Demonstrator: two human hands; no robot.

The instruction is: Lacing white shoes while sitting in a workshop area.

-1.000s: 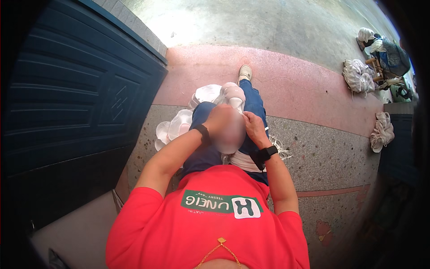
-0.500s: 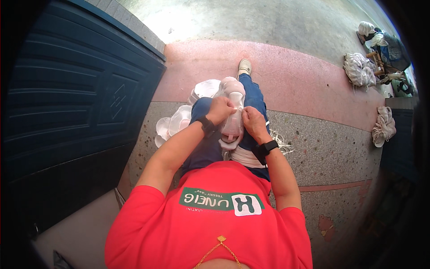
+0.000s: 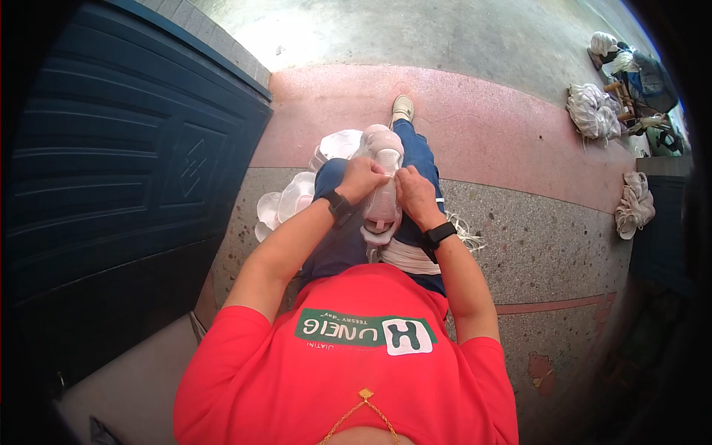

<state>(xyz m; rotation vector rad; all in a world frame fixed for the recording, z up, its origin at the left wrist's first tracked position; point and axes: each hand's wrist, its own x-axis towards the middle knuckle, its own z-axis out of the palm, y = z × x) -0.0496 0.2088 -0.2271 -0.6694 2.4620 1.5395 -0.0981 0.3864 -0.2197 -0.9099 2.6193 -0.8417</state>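
Across my lap lies a pale pink shoe upper (image 3: 383, 197), its toe end pointing away from me. My left hand (image 3: 360, 180) is closed in a pinch at the shoe's lacing area. Facing it from the right, my right hand (image 3: 417, 194) also pinches with its fingertips close to the left ones. A thin white shoelace (image 3: 391, 176) shows between the fingertips, small and partly hidden. Past my right thigh hangs a bunch of loose white laces (image 3: 466, 233).
More white shoe uppers (image 3: 295, 196) are piled by my left leg. A dark blue panelled door (image 3: 141, 148) stands close on the left. At the far right are bundles of whitish shoe uppers (image 3: 593, 113), with another bundle (image 3: 635, 205) nearer me.
My right hand has shifted slightly up and left, with its fingers tucked closer to the left hand's. The shoe upper stays on my lap.
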